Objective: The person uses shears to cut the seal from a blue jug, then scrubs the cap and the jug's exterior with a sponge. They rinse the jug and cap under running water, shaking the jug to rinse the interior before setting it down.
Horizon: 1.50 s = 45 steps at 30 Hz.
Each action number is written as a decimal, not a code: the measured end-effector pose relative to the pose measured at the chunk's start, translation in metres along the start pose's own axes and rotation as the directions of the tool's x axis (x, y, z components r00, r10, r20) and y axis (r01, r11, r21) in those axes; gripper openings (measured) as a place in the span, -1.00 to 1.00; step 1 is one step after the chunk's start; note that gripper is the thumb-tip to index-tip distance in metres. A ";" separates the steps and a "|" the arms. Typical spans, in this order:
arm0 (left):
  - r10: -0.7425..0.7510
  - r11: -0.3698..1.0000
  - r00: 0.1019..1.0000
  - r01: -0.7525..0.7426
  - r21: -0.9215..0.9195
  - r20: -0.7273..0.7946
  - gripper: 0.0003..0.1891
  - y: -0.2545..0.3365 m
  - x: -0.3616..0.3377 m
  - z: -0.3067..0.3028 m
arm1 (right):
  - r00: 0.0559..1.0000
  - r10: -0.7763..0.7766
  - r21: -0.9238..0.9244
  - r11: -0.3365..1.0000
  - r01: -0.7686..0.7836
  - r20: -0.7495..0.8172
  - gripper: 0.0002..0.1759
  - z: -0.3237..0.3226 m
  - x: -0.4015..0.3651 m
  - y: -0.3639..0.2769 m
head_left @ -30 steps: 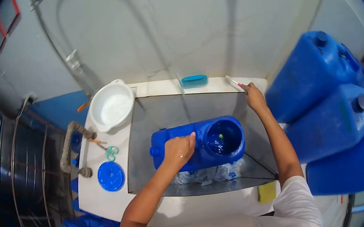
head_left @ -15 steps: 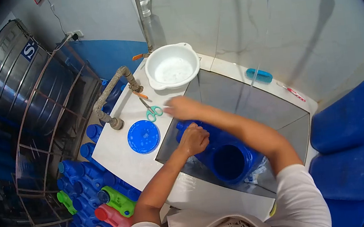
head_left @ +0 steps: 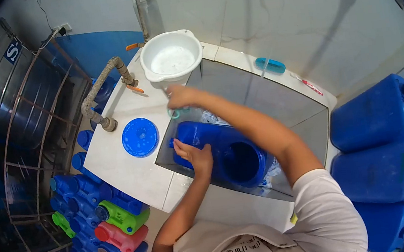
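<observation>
A blue water jug (head_left: 198,135) lies on its side in the grey-tiled sink, its wide round mouth turned up toward me. My left hand (head_left: 197,159) is at the jug's end, fingertips gripping around the small blue cap (head_left: 172,143) there. Beyond it, my right hand (head_left: 182,97) is closed on a pair of scissors, whose teal handle loops (head_left: 174,113) show below the fingers; the blades are mostly hidden. On the white counter to the left lies a round blue lid (head_left: 140,137) with water drops on it.
A white basin (head_left: 172,57) stands on the counter's far corner beside a pipe faucet (head_left: 111,69). A blue brush (head_left: 270,65) and a red-and-white brush (head_left: 311,86) lie on the back ledge. Large blue containers (head_left: 367,114) stack at right; several colored jugs (head_left: 122,217) fill the floor at left.
My right hand has picked the scissors up from the counter and holds them over the sink's edge. My left hand's fingers have shifted on the jug's end. The view has moved slightly.
</observation>
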State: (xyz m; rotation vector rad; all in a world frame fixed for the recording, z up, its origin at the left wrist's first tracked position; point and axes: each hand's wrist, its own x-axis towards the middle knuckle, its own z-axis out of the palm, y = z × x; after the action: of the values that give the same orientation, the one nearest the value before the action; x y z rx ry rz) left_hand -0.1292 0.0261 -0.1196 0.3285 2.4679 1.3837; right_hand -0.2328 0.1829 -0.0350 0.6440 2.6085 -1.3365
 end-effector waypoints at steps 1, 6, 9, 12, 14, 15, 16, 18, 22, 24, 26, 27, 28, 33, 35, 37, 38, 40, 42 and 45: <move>0.033 0.999 0.999 -0.033 -0.043 -0.001 0.03 0.001 -0.001 0.000 | 0.997 0.045 0.259 0.964 -0.058 0.055 -0.54 -0.023 -0.026 0.006; 0.309 0.941 0.950 -0.297 -0.165 0.051 0.00 0.026 0.016 0.015 | 0.988 0.153 0.559 0.821 -0.115 -0.021 -0.64 -0.098 -0.142 0.035; 0.614 0.759 0.774 -0.529 -0.379 0.151 0.00 0.044 0.037 0.030 | 0.988 0.114 0.459 0.887 -0.052 -0.108 -0.68 -0.106 -0.194 0.060; 0.512 0.850 0.843 -0.467 -0.243 0.168 -0.01 0.047 0.061 0.046 | 0.993 -0.015 0.389 0.919 0.061 -0.120 -0.74 -0.092 -0.213 0.097; 0.192 0.966 0.874 -0.088 -0.243 0.446 -0.01 0.047 0.073 0.048 | 0.991 -0.078 0.400 0.909 0.115 -0.106 -0.78 -0.077 -0.218 0.109; 0.169 0.942 0.831 0.022 -0.335 0.529 -0.03 0.051 0.072 0.042 | 0.964 -0.216 -0.003 0.976 0.219 -0.156 -0.80 -0.070 -0.220 0.102; 0.163 0.944 0.834 0.023 -0.328 0.527 -0.03 0.055 0.072 0.037 | 0.921 -0.361 -0.405 0.871 0.277 -0.146 -0.79 -0.063 -0.219 0.096; 0.152 0.897 0.796 0.137 -0.420 0.585 -0.09 0.052 0.076 0.031 | 0.916 -0.384 -0.394 0.865 0.312 -0.118 -0.74 -0.051 -0.209 0.093; 0.185 0.901 0.762 0.120 -0.416 0.621 -0.12 0.037 0.092 0.027 | 0.817 -0.575 -0.559 0.661 0.501 0.052 -0.78 -0.035 -0.179 0.091; 0.185 0.900 0.753 0.129 -0.417 0.631 -0.13 0.032 0.097 0.028 | 0.774 -0.628 -0.598 0.590 0.542 0.082 -0.80 -0.026 -0.168 0.088; 0.180 0.893 0.762 0.139 -0.428 0.622 -0.13 0.028 0.101 0.029 | 0.722 -0.678 -0.718 0.434 0.544 0.136 -0.83 -0.018 -0.160 0.085; 0.178 0.885 0.768 0.149 -0.442 0.615 -0.13 0.026 0.104 0.029 | 0.719 -0.682 -0.717 0.434 0.545 0.134 -0.83 -0.017 -0.156 0.085; 0.176 0.887 0.769 0.146 -0.438 0.614 -0.13 0.025 0.106 0.030 | 0.712 -0.689 -0.737 0.408 0.540 0.140 -0.84 -0.016 -0.153 0.085; 0.210 0.895 0.798 0.076 -0.440 0.565 -0.13 0.023 0.106 0.034 | 0.658 -0.746 -0.726 0.395 0.564 0.105 -0.85 -0.008 -0.151 0.090; 0.177 0.906 0.782 0.107 -0.410 0.597 -0.13 0.025 0.105 0.031 | 0.686 -0.724 -0.677 0.468 0.568 0.075 -0.88 -0.011 -0.163 0.095; 0.139 0.915 0.763 0.144 -0.376 0.631 -0.13 0.027 0.103 0.030 | 0.662 -0.749 -0.688 0.473 0.551 0.015 -0.89 -0.006 -0.161 0.096; 0.170 0.912 0.777 0.109 -0.395 0.607 -0.14 0.026 0.102 0.032 | 0.636 -0.771 -0.698 0.475 0.536 -0.037 -0.91 -0.001 -0.161 0.099; 0.209 0.911 0.784 0.062 -0.409 0.584 -0.14 0.026 0.102 0.033 | 0.619 -0.784 -0.708 0.462 0.534 -0.044 -0.93 0.005 -0.149 0.101; 0.184 0.921 0.796 0.066 -0.384 0.577 -0.14 0.026 0.105 0.033 | 0.597 -0.801 -0.719 0.442 0.536 -0.047 -0.94 0.001 -0.149 0.097; 0.144 0.914 0.777 0.134 -0.384 0.612 -0.13 0.028 0.101 0.029 | 0.656 -0.754 -0.663 0.481 0.574 0.022 -0.94 -0.003 -0.158 0.100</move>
State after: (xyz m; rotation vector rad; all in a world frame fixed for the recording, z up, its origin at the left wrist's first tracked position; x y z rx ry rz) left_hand -0.2108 0.0974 -0.1244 0.5883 1.5858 1.4447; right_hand -0.0470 0.1878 -0.0573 -0.4182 3.4295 -0.3228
